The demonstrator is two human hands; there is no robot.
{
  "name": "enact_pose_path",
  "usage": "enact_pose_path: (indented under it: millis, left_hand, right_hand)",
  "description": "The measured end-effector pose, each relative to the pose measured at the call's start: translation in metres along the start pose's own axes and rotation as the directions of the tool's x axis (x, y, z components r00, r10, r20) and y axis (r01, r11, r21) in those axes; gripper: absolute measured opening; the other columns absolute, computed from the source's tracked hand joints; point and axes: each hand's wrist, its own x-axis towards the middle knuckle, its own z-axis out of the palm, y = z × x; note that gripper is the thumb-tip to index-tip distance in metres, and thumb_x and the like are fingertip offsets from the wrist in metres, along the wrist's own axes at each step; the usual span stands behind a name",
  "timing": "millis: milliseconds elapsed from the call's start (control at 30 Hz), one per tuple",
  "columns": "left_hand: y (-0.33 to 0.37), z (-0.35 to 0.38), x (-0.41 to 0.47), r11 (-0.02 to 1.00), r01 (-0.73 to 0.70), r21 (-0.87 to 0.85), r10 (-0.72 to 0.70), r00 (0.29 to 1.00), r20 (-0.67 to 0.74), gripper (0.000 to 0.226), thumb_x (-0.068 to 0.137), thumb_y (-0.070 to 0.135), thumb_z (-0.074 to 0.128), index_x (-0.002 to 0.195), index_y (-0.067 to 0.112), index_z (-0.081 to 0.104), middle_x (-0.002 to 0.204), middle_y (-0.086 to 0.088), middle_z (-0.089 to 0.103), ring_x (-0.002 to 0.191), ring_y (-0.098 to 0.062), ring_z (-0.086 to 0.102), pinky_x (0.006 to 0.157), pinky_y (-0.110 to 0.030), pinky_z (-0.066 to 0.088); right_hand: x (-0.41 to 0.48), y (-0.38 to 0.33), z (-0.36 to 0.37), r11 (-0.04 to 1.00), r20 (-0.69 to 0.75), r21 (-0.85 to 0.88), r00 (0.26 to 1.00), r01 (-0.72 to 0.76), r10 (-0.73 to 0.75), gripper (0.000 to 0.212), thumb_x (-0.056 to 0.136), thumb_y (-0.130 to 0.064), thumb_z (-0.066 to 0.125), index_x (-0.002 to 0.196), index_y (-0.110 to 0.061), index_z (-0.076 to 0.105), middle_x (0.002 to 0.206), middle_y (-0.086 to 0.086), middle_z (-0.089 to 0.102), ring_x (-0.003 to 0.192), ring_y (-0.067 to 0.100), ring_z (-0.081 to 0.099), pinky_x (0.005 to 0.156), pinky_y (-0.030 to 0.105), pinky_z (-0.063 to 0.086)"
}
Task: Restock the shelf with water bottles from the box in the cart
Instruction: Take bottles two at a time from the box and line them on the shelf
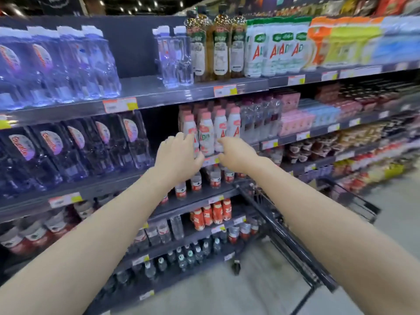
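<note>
White bottles with pink caps [206,133] stand in rows on the second shelf [159,176] at the middle. Both bare arms reach out to them. My left hand [179,155] lies against the leftmost front bottle [190,127], with straight fingers on its left side and the thumb by its base. My right hand [236,155] points left, and its fingertips touch the bottom of a front bottle [220,130]. Neither hand lifts anything. The black wire cart [286,226] stands at the lower right; no box shows in it.
Large clear water bottles [68,64] fill the left of the top two shelves. A gap [141,85] lies on the top shelf beside a few slim clear bottles [175,55]. Small bottles crowd the lower shelves [197,214]. Grey floor [227,292] lies below.
</note>
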Motion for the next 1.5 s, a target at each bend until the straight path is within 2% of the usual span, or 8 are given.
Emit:
enact_pose_path:
  millis: [167,300,467,667,900,1200,1367,1500]
  left_hand:
    - [0.076,0.021,-0.008,0.994,-0.111,-0.006,0.111,0.990,0.089,0.045,0.098,0.044,0.051,0.124,0.008,0.056,0.121,-0.017,0.061,0.110,-0.039,0.059,0.084,-0.043,0.046]
    - [0.141,0.037,0.003,0.978,-0.191,-0.081,0.199,0.974,0.111,0.043,0.100,0.044,0.050,0.126,0.010,0.053,0.119,-0.015,0.062,0.106,-0.035,0.059,0.075,-0.039,0.042]
    - [0.245,0.069,0.032,0.967,-0.245,-0.074,0.254,0.954,0.158,0.057,0.100,0.048,0.048,0.142,0.009,0.047,0.133,-0.015,0.059,0.115,-0.036,0.060,0.087,-0.044,0.053]
    - [0.384,0.129,0.061,0.947,-0.306,-0.096,0.320,0.922,0.217,0.044,0.100,0.047,0.049,0.124,0.011,0.053,0.119,-0.014,0.062,0.103,-0.036,0.063,0.076,-0.040,0.047]
    - [0.499,0.211,0.091,0.954,-0.285,-0.096,0.300,0.878,0.372,0.043,0.100,0.046,0.048,0.126,0.012,0.051,0.113,-0.011,0.061,0.098,-0.032,0.063,0.068,-0.037,0.044]
    - [0.545,0.322,0.145,0.980,-0.193,-0.038,0.183,0.821,0.541,0.044,0.098,0.050,0.048,0.125,0.015,0.051,0.120,-0.011,0.061,0.105,-0.033,0.062,0.080,-0.042,0.050]
    - [0.545,0.385,0.199,0.997,-0.074,-0.035,0.080,0.810,0.581,0.045,0.098,0.047,0.050,0.127,0.013,0.051,0.123,-0.013,0.061,0.110,-0.035,0.062,0.085,-0.043,0.050]
    - [0.539,0.432,0.225,1.000,-0.002,0.007,-0.003,0.760,0.650,0.050,0.098,0.047,0.050,0.132,0.010,0.050,0.132,-0.016,0.058,0.120,-0.038,0.059,0.095,-0.044,0.047]
  right_hand:
    - [-0.061,0.078,-0.005,0.991,0.044,-0.023,0.990,-0.134,0.134,0.047,0.102,-0.023,0.052,0.147,-0.014,0.047,0.143,0.011,0.056,0.120,0.034,0.060,0.086,0.040,0.053]
    - [-0.100,0.144,-0.017,0.978,0.064,-0.023,0.976,-0.209,0.210,0.048,0.103,-0.027,0.053,0.149,-0.014,0.045,0.147,0.010,0.054,0.120,0.032,0.060,0.095,0.045,0.055]
    - [-0.138,0.241,-0.036,0.965,0.045,-0.014,0.963,-0.264,0.264,0.061,0.106,-0.026,0.051,0.162,-0.016,0.029,0.162,0.006,0.039,0.131,0.029,0.056,0.091,0.040,0.055]
    - [-0.162,0.384,-0.048,0.951,0.073,-0.066,0.949,-0.302,0.307,0.049,0.103,-0.017,0.049,0.151,-0.012,0.044,0.129,0.009,0.063,0.085,0.027,0.064,0.054,0.033,0.044]
    - [-0.171,0.527,-0.029,0.944,0.176,-0.137,0.930,-0.300,0.322,0.023,0.100,-0.028,0.056,0.117,-0.013,0.056,0.115,0.010,0.059,0.093,0.032,0.062,0.070,0.038,0.047]
    - [-0.115,0.645,0.011,0.951,0.280,-0.133,0.910,-0.279,0.306,0.033,0.101,-0.031,0.052,0.129,-0.014,0.056,0.132,0.011,0.058,0.112,0.033,0.062,0.086,0.042,0.054]
    - [-0.055,0.696,0.038,0.961,0.371,-0.152,0.888,-0.232,0.273,0.010,0.101,-0.026,0.051,0.098,-0.017,0.051,0.115,0.009,0.057,0.090,0.029,0.059,0.072,0.041,0.052]
    - [-0.009,0.731,0.065,0.968,0.435,-0.156,0.867,-0.195,0.244,0.019,0.103,-0.032,0.049,0.105,-0.015,0.056,0.116,0.011,0.056,0.094,0.029,0.056,0.070,0.036,0.038]
